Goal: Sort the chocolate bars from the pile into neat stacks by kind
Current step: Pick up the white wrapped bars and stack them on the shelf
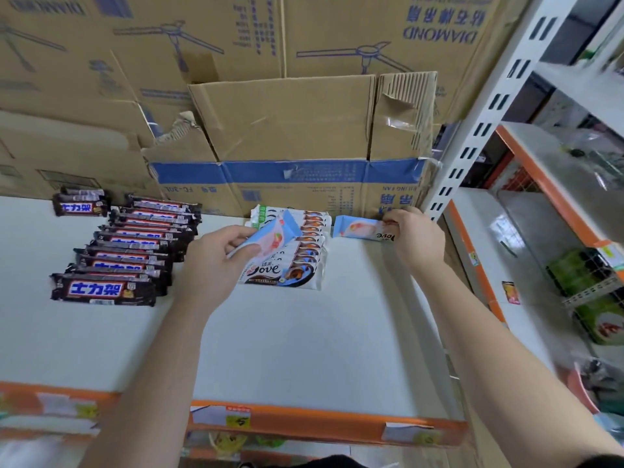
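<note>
While each hand holds one light-blue bar, the sort looks close to finished, judging by the shelf.

Left hand (216, 261): thumb and fingers pinch a light-blue bar (266, 236) by its near end. The bar is tilted and lifted, and the row of white Dove bars (297, 255) lies under and just beyond the grip.

Right hand (418, 238): fingertips pinch the right end of a second light-blue bar (358, 229). It appears to lie flat on the white shelf (304, 332), just left of the grip and close to the blue-banded carton (297, 184); whether it touches the carton I cannot tell.

Snickers bars (128, 251): an overlapped row well to the left of the left grip, with a small stack of the same kind (81, 204) behind it.

Step in hand (judgement): begin a blue stack on the right-hand bar.

Method:
- The right hand squares its bar parallel to the white row and steadies it.
- The left hand carries its bar over the white row without brushing it and turns the print the same way.
- It then lowers the bar flat with edges matched, and only then releases.

Risk: glossy wrappers probably slide, so a tilted drop would skew the stack.
</note>
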A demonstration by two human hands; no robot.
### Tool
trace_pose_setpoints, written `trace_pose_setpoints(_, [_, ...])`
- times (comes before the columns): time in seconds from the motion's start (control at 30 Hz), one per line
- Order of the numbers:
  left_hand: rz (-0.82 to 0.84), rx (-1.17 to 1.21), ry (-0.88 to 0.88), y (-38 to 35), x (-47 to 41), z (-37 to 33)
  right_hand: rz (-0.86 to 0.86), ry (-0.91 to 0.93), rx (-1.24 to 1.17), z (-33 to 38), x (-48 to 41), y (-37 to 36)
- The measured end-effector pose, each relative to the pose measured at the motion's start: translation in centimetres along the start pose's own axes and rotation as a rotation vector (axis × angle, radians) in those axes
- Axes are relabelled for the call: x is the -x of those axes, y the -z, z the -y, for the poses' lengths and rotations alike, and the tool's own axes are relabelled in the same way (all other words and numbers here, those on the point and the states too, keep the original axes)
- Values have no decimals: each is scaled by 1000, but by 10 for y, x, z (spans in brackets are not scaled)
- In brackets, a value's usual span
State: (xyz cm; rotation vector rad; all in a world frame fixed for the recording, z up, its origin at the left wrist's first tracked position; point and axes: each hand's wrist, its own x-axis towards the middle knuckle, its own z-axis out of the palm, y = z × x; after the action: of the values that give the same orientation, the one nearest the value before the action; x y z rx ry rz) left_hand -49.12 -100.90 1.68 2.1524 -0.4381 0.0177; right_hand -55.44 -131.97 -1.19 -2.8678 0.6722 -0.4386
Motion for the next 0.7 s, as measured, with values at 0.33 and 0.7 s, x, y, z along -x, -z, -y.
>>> trace_pose_setpoints(0.33, [-38, -8, -17, -13, 9, -16, -104, 90, -64, -5, 8, -4])
trace_pose_setpoints(0.7, [-52, 37, -18, -23, 11, -22, -45, 109, -97, -2, 14, 9])
